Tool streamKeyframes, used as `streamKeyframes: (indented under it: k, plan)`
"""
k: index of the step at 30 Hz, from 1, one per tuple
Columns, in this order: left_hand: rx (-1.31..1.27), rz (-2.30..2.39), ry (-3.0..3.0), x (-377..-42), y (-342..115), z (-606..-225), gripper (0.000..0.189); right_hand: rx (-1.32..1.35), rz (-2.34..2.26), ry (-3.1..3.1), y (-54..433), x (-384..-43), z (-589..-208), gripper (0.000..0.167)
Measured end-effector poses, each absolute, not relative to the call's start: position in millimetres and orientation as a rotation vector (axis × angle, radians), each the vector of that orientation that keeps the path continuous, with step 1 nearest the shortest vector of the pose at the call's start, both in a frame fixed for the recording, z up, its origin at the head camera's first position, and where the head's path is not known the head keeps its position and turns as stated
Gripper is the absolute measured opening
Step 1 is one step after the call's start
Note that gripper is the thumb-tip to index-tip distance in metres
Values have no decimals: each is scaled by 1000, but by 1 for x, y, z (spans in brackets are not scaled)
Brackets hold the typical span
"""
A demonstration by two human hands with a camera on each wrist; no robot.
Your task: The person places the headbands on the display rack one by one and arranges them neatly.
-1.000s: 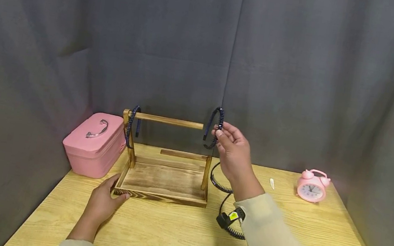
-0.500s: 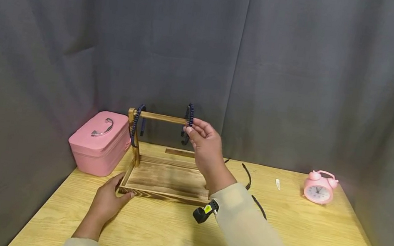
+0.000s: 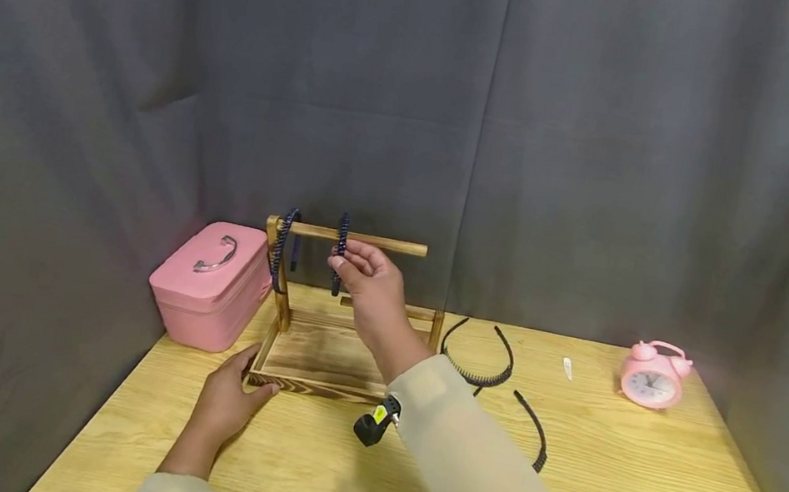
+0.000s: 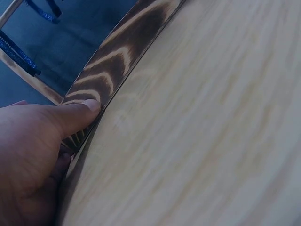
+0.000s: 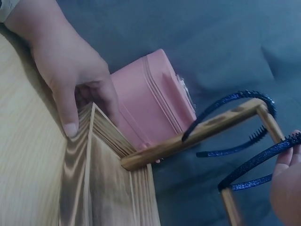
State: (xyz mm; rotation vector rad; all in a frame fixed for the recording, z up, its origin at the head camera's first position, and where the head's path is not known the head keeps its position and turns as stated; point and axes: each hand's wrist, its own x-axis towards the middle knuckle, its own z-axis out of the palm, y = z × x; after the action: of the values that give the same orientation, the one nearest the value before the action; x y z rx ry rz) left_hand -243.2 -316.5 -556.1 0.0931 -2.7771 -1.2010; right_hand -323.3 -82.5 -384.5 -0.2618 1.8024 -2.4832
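Observation:
My right hand pinches a dark blue toothed headband that stands around the upper bar of a wooden rack, partway along it. In the right wrist view the fingers hold this headband by its side. Another blue headband hangs on the same bar, against the left post. My left hand grips the front left corner of the rack's tray. Its thumb lies along the scorched front board and the other fingers go round the side. My right forearm covers part of the tray's right end.
Right of the rack, more dark headbands lie on the table, one near its end post and one closer in. A white hair clip and a pink alarm clock are farther right. Left of the rack stands a pink case.
My right hand has carried the headband leftward, from beyond the bar's free right end onto the bar and along it. My left hand keeps its grip on the tray corner.

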Motion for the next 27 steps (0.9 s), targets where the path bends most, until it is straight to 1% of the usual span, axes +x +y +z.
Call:
streamKeyframes:
  k: [7, 13, 20, 27]
  plan:
    - [95, -1225, -2769, -243, -318, -557, 86, -250, -2478, 1812, -106, -324, -388, 33]
    - [95, -1212, -2770, -244, -317, -558, 86, -192, -2443, 1865, -120, -323, -391, 31]
    - [93, -1220, -2765, -246, -318, -551, 86, -203, -2439, 1897, -134, -326, -389, 28]
    - [114, -1234, -2779, -243, -319, -553, 86, -203, -2373, 1970, -142, -327, -388, 25]
